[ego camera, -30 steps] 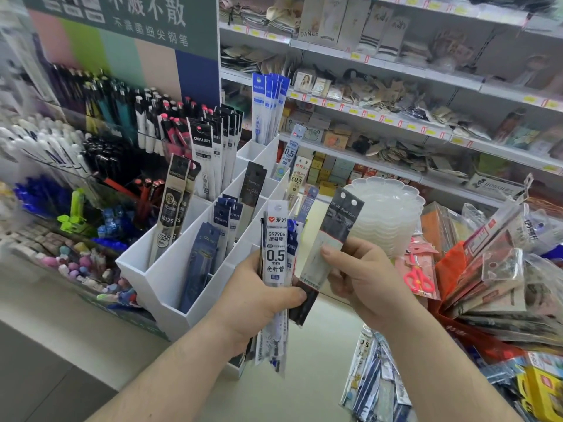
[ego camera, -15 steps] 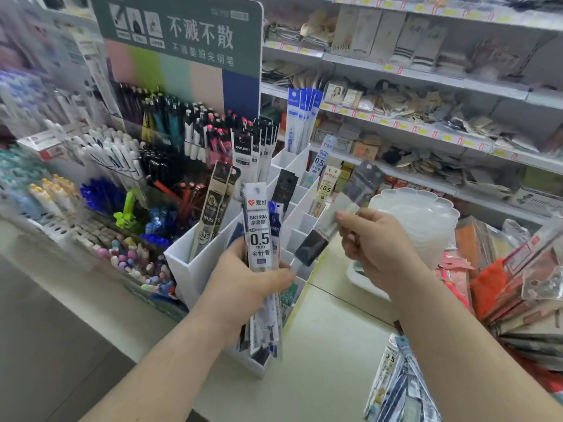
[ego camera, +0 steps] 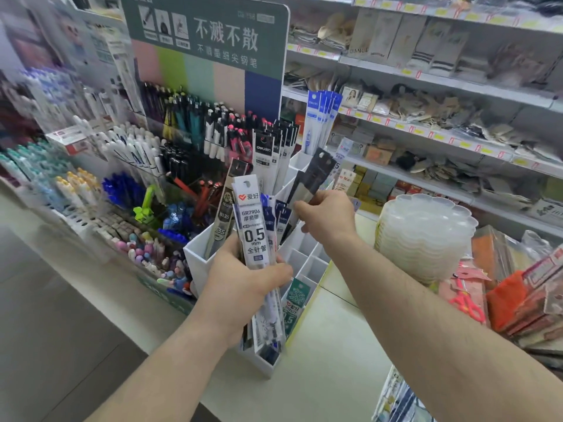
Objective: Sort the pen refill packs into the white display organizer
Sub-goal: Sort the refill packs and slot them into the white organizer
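A: Hands?
B: Two, both busy. Left hand [ego camera: 243, 287] grips a bunch of refill packs [ego camera: 259, 257] upright, fingers curled round the lower half. The front pack reads "0.5 mm". How many are in the bunch I cannot tell; edges of at least three show.

A: Right hand?
B: Right hand [ego camera: 326, 220] pinches one black-topped pack [ego camera: 313, 175] near its lower part, tilted, its top leaning to the far right. It is held above the middle of the white organizer [ego camera: 195, 263], not yet in a slot.

A: Organizer contents?
B: It stands on the pale counter [ego camera: 320, 376], stepped rows of slots rising toward the far end. Near-left slot: two grey packs [ego camera: 224, 208] marked "0.35". Just behind the left hand's bunch: about three dark blue packs [ego camera: 278, 220]. Further back: a group of black-and-white packs [ego camera: 268, 156], count unclear. Far end: about four blue-and-white packs [ego camera: 320, 117], standing tallest. Near-right low slot: one green-headed pack [ego camera: 297, 303]. Several slots on the right side show only white walls.

A: Surroundings?
B: Pen display [ego camera: 182, 126] to the left with a green sign [ego camera: 213, 35] above it. One stack of clear scalloped trays [ego camera: 423, 236] to the right. One pair of pink scissors [ego camera: 466, 303] in a packet beyond that. More packs [ego camera: 402, 400] lie at the near-right edge, blurred.
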A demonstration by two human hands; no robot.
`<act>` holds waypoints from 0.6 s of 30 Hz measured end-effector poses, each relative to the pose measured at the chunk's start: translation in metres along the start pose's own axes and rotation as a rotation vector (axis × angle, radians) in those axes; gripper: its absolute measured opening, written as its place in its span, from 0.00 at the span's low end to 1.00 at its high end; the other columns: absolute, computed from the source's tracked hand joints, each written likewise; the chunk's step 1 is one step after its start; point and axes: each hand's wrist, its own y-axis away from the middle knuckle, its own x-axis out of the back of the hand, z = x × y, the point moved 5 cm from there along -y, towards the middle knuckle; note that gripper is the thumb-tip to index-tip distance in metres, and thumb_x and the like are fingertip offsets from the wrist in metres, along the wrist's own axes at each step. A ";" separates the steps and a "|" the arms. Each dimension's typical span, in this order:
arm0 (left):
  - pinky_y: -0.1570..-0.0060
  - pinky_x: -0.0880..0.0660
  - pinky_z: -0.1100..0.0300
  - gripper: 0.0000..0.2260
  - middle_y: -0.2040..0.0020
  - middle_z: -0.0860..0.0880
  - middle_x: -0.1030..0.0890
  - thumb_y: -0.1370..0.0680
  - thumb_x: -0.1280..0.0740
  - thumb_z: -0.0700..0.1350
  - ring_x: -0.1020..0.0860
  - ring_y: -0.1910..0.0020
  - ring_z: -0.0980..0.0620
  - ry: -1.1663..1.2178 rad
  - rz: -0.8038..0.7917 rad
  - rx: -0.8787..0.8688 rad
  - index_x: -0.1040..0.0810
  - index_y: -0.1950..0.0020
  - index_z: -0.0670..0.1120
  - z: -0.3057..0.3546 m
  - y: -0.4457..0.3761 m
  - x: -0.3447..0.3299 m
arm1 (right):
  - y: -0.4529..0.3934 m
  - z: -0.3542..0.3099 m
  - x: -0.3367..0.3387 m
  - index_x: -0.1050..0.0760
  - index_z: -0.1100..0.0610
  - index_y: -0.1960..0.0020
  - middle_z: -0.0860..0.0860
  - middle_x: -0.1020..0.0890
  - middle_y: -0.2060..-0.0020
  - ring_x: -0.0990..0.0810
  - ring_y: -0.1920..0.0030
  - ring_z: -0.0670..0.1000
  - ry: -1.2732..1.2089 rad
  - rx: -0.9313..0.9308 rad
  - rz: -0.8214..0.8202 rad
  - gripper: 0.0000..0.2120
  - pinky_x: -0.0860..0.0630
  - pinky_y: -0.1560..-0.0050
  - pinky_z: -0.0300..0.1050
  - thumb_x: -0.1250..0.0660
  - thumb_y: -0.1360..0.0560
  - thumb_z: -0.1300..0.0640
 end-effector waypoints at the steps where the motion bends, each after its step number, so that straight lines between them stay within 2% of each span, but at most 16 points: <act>1: 0.53 0.20 0.51 0.14 0.66 0.51 0.19 0.31 0.25 0.30 0.20 0.63 0.50 -0.006 -0.007 0.002 0.23 0.55 0.45 0.000 0.000 0.000 | 0.001 0.001 -0.006 0.19 0.60 0.62 0.55 0.16 0.70 0.15 0.69 0.54 0.050 -0.004 -0.055 0.09 0.16 0.61 0.52 0.29 0.27 0.55; 3: 0.55 0.20 0.54 0.13 0.66 0.51 0.19 0.30 0.26 0.29 0.20 0.64 0.52 -0.024 -0.032 0.001 0.23 0.54 0.45 -0.001 0.000 -0.001 | 0.003 0.005 -0.017 0.19 0.59 0.63 0.54 0.16 0.71 0.18 0.71 0.51 0.149 -0.011 -0.166 0.09 0.18 0.64 0.47 0.27 0.27 0.55; 5: 0.57 0.21 0.57 0.14 0.67 0.52 0.19 0.30 0.26 0.30 0.20 0.64 0.55 -0.031 -0.062 0.008 0.23 0.52 0.45 -0.001 -0.001 -0.002 | 0.006 0.007 -0.019 0.18 0.58 0.62 0.53 0.16 0.69 0.19 0.72 0.49 0.203 -0.019 -0.210 0.10 0.21 0.65 0.46 0.25 0.28 0.52; 8: 0.55 0.22 0.56 0.13 0.66 0.53 0.19 0.30 0.25 0.31 0.20 0.63 0.55 -0.042 -0.081 0.017 0.23 0.51 0.45 -0.003 -0.003 -0.002 | 0.008 0.004 -0.008 0.16 0.56 0.62 0.52 0.17 0.71 0.19 0.70 0.51 0.213 -0.021 -0.166 0.10 0.22 0.66 0.45 0.24 0.31 0.49; 11: 0.52 0.21 0.53 0.15 0.63 0.51 0.18 0.30 0.24 0.33 0.19 0.60 0.52 -0.048 -0.099 0.034 0.23 0.49 0.45 -0.006 -0.005 -0.005 | 0.012 0.002 0.005 0.17 0.55 0.61 0.51 0.17 0.70 0.18 0.65 0.52 0.202 -0.005 -0.093 0.09 0.20 0.61 0.48 0.25 0.31 0.49; 14: 0.51 0.20 0.53 0.14 0.64 0.52 0.18 0.30 0.24 0.34 0.19 0.61 0.53 -0.036 -0.144 0.050 0.23 0.49 0.43 -0.008 -0.006 -0.012 | 0.026 0.000 0.022 0.17 0.54 0.61 0.47 0.19 0.70 0.22 0.68 0.48 0.029 0.017 -0.033 0.05 0.23 0.64 0.46 0.27 0.28 0.54; 18: 0.55 0.20 0.53 0.17 0.65 0.51 0.19 0.33 0.21 0.36 0.20 0.63 0.53 -0.005 -0.214 0.073 0.24 0.49 0.43 -0.012 -0.009 -0.024 | 0.063 -0.002 0.046 0.20 0.55 0.63 0.47 0.23 0.75 0.28 0.76 0.45 -0.313 -0.019 -0.041 0.08 0.32 0.75 0.38 0.29 0.25 0.60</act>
